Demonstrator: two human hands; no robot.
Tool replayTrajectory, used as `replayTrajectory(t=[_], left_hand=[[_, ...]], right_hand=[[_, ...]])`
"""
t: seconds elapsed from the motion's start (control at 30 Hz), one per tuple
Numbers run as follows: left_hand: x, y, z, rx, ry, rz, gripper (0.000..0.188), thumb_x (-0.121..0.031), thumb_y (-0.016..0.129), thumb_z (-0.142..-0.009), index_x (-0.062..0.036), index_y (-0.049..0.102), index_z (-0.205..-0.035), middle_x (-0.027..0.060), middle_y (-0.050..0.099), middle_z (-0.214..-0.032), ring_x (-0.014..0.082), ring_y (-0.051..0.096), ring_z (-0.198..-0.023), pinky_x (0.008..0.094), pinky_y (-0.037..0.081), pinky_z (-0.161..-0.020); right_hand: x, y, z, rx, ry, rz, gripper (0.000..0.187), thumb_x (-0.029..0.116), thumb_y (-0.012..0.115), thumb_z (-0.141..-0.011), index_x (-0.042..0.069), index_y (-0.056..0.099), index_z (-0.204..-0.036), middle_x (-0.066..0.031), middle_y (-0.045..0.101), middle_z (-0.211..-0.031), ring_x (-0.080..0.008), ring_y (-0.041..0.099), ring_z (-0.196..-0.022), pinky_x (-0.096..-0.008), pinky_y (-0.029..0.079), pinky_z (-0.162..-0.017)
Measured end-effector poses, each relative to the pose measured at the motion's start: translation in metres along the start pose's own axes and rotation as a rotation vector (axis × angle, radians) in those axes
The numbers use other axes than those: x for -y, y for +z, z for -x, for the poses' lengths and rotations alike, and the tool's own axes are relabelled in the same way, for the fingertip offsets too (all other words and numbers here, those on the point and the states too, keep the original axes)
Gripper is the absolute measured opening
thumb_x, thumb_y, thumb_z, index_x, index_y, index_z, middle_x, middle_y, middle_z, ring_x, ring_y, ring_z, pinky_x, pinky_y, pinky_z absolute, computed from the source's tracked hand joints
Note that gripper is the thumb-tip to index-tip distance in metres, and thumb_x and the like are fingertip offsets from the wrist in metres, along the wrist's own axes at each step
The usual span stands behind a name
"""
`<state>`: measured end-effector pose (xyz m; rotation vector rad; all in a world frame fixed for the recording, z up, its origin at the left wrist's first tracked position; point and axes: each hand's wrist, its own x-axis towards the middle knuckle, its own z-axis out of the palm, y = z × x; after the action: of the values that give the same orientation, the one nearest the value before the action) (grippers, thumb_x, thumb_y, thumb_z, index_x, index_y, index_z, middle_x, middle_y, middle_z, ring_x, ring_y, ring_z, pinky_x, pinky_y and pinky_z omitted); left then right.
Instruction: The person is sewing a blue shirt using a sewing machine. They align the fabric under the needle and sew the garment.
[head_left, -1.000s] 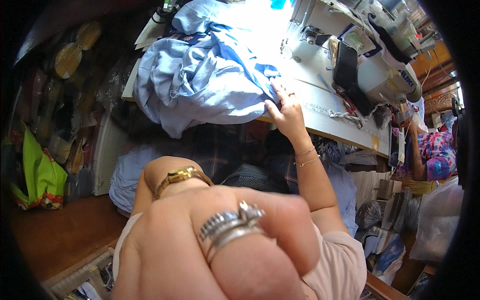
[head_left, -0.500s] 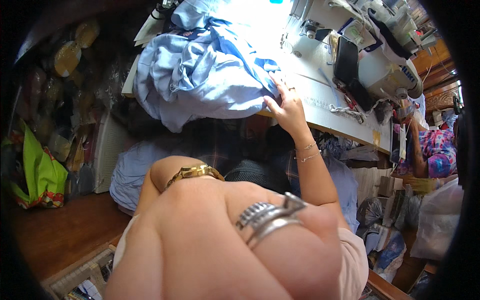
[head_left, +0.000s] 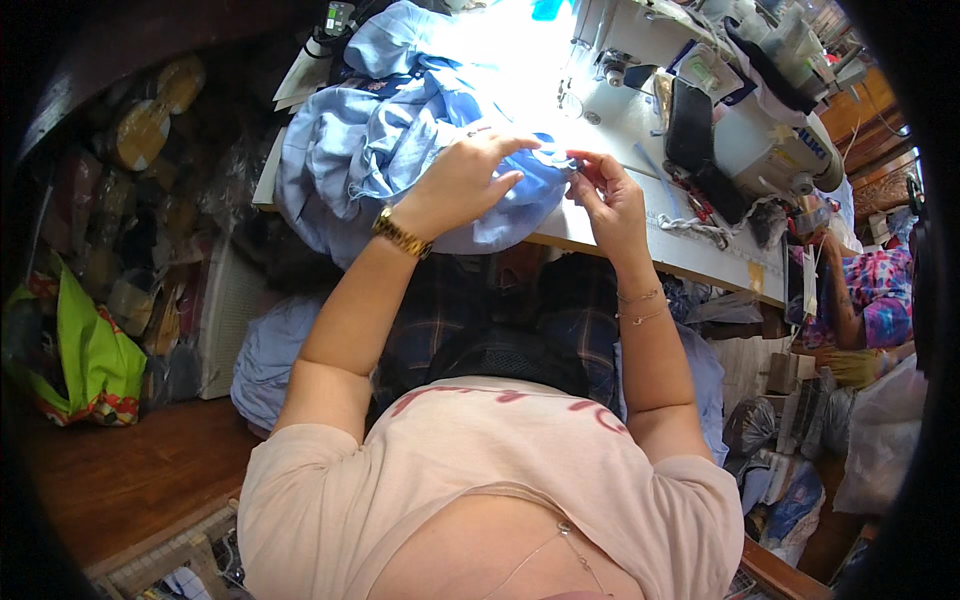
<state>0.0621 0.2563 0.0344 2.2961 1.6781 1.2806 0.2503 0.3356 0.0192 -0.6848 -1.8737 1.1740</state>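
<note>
A heap of light blue cloth (head_left: 330,165) lies bunched on the white worktable, its near part hanging over the front edge. My left hand (head_left: 465,185), with a gold watch at the wrist, rests over the right side of the heap. Its thumb and forefinger are stretched out and apart. Close by on the right, my right hand (head_left: 612,208) pinches the cloth's right edge between thumb and fingers. Two thin bracelets circle that wrist. Strong light washes out the cloth around my fingertips, so its fine detail is hidden.
On the white worktable (head_left: 680,245) at right stand a white sewing machine (head_left: 780,160) and a dark phone-like object (head_left: 688,120). A green bag (head_left: 95,350) is at left. Another person's patterned sleeve (head_left: 880,290) shows at far right, above a translucent plastic bag (head_left: 885,430).
My left hand has moved from close before the camera, where it filled the lower view, out to the cloth. My right hand has gone from lying spread on the cloth to pinching its edge.
</note>
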Motion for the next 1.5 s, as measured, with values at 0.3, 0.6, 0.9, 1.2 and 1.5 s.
replayTrajectory(t=[0.3,0.6,0.9,1.2,1.5], left_hand=[[0.004,-0.028,-0.026,0.139,0.139,-0.234,0.023,-0.025,0.072,-0.067,-0.0093,0.061,-0.081,0.0042,0.06,-0.087,0.024,0.058,-0.085,0.0431,0.036,-0.095],[-0.009,-0.065,0.024,0.058,-0.279,-0.684,0.045,-0.029,0.078,-0.064,-0.0093,0.06,-0.101,0.0122,0.046,-0.119,0.0288,0.04,-0.119,0.0469,0.037,-0.092],[0.093,-0.077,-0.022,-0.203,0.1,-0.469,0.014,0.011,0.046,-0.073,-0.0017,0.051,-0.077,0.0139,0.054,-0.086,0.0308,0.055,-0.09,0.0359,0.045,-0.081],[0.083,-0.116,-0.058,0.362,0.091,-1.029,0.021,-0.018,0.063,-0.079,-0.0129,0.066,-0.099,0.0101,0.046,-0.129,0.0295,0.033,-0.128,0.0477,0.031,-0.101],[0.007,-0.049,-0.046,0.249,-0.083,0.045,0.025,-0.015,0.061,-0.083,-0.0021,0.064,-0.103,0.0138,0.068,-0.079,0.024,0.066,-0.071,0.0284,0.051,-0.067]], right_hand=[[0.008,-0.015,-0.013,0.086,-0.244,0.531,0.021,0.007,0.056,-0.078,-0.001,0.062,-0.096,-0.0142,0.057,-0.079,-0.0297,0.056,-0.071,-0.0331,0.046,-0.067],[0.011,0.014,-0.038,0.08,0.02,-0.191,0.02,0.013,0.045,-0.086,-0.001,0.058,-0.095,-0.0032,0.057,-0.077,-0.0088,0.049,-0.071,-0.0241,0.042,-0.064],[0.061,0.044,-0.06,-0.012,-0.368,0.312,0.024,0.025,0.063,-0.085,0.002,0.061,-0.09,-0.013,0.062,-0.069,-0.024,0.061,-0.058,-0.0324,0.046,-0.055],[-0.002,0.046,-0.047,0.052,0.091,-0.119,0.03,0.024,0.057,-0.09,-0.002,0.064,-0.105,-0.0124,0.067,-0.088,-0.0157,0.062,-0.072,-0.0267,0.048,-0.072],[0.009,0.038,-0.042,-0.043,0.135,-0.61,0.015,0.007,0.065,-0.082,-0.001,0.065,-0.094,-0.0083,0.065,-0.083,-0.0128,0.06,-0.076,-0.0255,0.049,-0.069]])
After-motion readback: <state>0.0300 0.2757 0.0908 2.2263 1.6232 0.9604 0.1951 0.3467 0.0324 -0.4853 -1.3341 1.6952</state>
